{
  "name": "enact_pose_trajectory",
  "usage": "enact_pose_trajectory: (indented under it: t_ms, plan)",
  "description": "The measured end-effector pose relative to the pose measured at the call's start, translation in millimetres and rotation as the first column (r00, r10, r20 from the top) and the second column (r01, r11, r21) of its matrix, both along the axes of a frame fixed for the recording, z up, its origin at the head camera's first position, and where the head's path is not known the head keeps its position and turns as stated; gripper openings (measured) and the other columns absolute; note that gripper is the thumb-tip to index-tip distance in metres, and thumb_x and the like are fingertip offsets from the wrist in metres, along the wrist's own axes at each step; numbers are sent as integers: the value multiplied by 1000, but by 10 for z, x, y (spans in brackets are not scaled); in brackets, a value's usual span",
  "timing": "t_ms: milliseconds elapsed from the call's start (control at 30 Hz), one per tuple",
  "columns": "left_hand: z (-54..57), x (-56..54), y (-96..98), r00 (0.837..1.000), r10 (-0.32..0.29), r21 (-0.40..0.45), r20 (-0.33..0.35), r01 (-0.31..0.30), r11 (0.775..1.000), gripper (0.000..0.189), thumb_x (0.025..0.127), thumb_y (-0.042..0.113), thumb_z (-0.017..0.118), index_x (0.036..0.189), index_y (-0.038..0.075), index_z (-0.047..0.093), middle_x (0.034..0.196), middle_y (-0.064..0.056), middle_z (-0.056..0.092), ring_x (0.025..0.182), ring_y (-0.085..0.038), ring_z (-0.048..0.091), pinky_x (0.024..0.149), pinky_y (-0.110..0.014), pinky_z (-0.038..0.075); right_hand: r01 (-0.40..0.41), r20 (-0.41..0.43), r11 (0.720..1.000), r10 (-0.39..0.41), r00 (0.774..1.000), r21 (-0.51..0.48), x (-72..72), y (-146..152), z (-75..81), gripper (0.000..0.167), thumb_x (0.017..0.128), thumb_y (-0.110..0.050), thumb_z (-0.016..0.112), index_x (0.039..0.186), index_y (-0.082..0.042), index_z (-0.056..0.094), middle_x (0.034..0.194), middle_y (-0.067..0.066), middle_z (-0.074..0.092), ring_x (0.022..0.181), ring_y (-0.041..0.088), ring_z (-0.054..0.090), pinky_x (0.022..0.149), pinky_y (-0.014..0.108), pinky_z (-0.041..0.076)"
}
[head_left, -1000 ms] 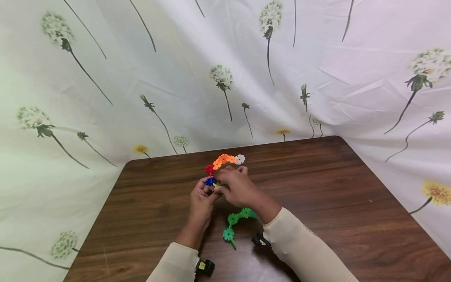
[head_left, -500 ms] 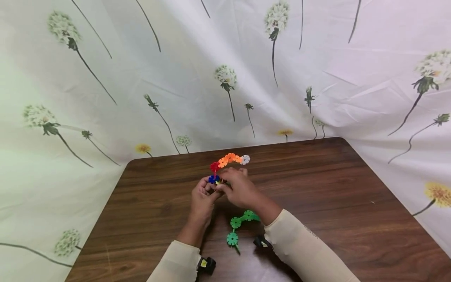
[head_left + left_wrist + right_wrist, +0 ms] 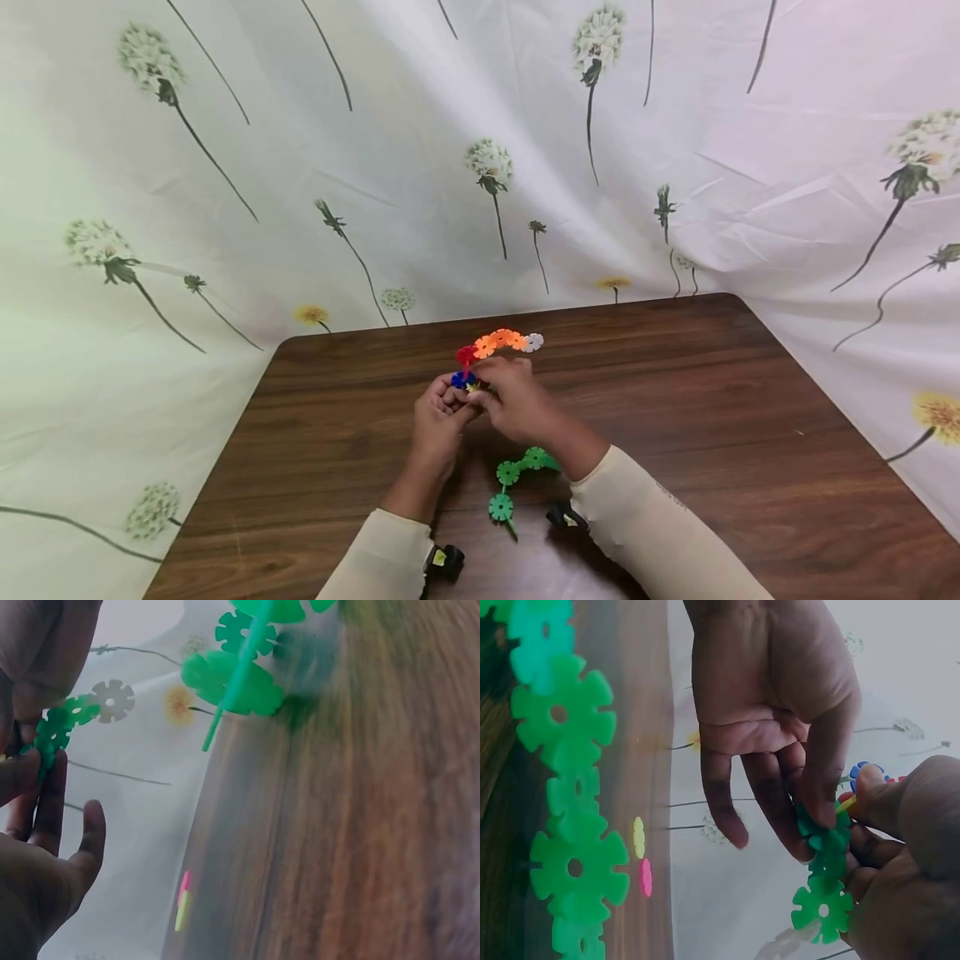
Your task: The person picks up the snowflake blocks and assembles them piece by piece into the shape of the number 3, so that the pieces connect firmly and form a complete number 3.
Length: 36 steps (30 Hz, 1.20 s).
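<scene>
Both hands meet over the middle of the table, working on a chain of interlocking flower-shaped discs. My left hand point(image 3: 438, 429) pinches the chain near its blue disc point(image 3: 462, 380). From there a red disc point(image 3: 467, 355), several orange discs point(image 3: 501, 338) and a white disc point(image 3: 533, 342) curve up and away. The thumb and fingers of my right hand point(image 3: 521, 404) pinch a dark green disc point(image 3: 829, 838) beside a yellow disc point(image 3: 846, 804). Below those fingers, in the right wrist view, hangs a brighter green disc point(image 3: 822, 909). Fingers hide part of the joints.
A separate green disc chain point(image 3: 501, 507) lies on the brown wooden table point(image 3: 315, 467), between the forearms. Yellow point(image 3: 638, 837) and pink point(image 3: 646, 877) pieces show near the table edge in the wrist views. A flower-printed cloth point(image 3: 420, 208) hangs behind the table.
The head view has shifted slightly, so the scene sits a little further right. Both hands keep hold of the chain and have barely moved, with small changes at the fingertips.
</scene>
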<state>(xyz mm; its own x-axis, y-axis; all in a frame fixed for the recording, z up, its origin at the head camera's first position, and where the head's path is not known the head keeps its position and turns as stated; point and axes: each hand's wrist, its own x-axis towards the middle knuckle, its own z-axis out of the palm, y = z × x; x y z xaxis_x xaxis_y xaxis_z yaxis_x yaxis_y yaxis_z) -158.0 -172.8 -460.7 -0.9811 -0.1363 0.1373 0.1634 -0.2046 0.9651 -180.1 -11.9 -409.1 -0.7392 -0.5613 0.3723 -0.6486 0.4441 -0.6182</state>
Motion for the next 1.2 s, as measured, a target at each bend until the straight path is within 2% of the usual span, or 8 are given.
enact_pose_trajectory:
  t_ms: [167,333,567,700,733,833,1000,1200]
  plan:
    - [-14,-13,-1,1000,-6,-10,-10,6,1000,32,90,-21,73,112,-1,62,78,8,66,77,-4,65,76,-19,63,-9,44,999,10,999,-33,-17,20,-7,19,103,-8,73,121,-2,77,135,16,75,126,32,73,122,72,36]
    - [-21,-11,5,999,-5,-43,-36,4,999,30,90,-19,74,114,-3,63,78,8,68,77,-5,67,76,-19,63,-30,62,998,33,998,-57,-26,27,-11,17,104,-6,71,119,0,76,126,15,76,119,29,74,111,57,55]
    - [-98,-5,30,999,-11,-43,-36,9,999,35,87,-22,71,118,-6,64,80,7,70,78,-5,67,74,-18,61,-21,-90,998,16,996,-55,28,53,110,24,105,-6,70,125,6,73,135,23,73,117,36,75,108,59,56]
    - [-84,11,4,999,-5,25,-50,6,1000,34,86,-20,75,117,-7,70,87,3,75,78,-9,72,76,-26,67,-23,35,988,29,999,-150,0,142,202,28,105,-4,70,129,9,72,132,21,74,117,32,75,97,43,66]
    - [-73,20,-7,999,-6,45,-51,8,999,31,87,-20,75,116,-8,71,90,1,77,79,-11,74,78,-30,68,-17,78,988,29,997,-157,-16,163,201,28,105,-4,70,130,8,72,132,21,74,121,32,74,102,43,64]
    - [-71,35,-31,999,-17,77,-36,20,997,25,92,-19,71,118,-15,70,99,0,79,81,-15,80,80,-42,70,-18,156,981,49,987,-192,-79,196,159,21,104,-6,73,122,5,75,119,17,78,110,24,74,97,37,66]
    - [-55,18,-36,998,-42,137,-40,47,989,16,101,-12,65,116,-10,67,109,-4,77,88,-17,83,80,-43,70,-10,200,979,52,978,-205,-178,259,106,15,104,-10,75,114,2,76,109,16,80,96,20,74,84,32,64]
    - [-35,6,-32,996,-61,158,-60,70,985,12,107,-8,59,116,0,63,111,0,79,99,-14,80,81,-38,70,-10,208,978,55,976,-209,-240,330,90,17,105,-9,73,118,2,76,110,15,80,96,19,73,83,29,62]
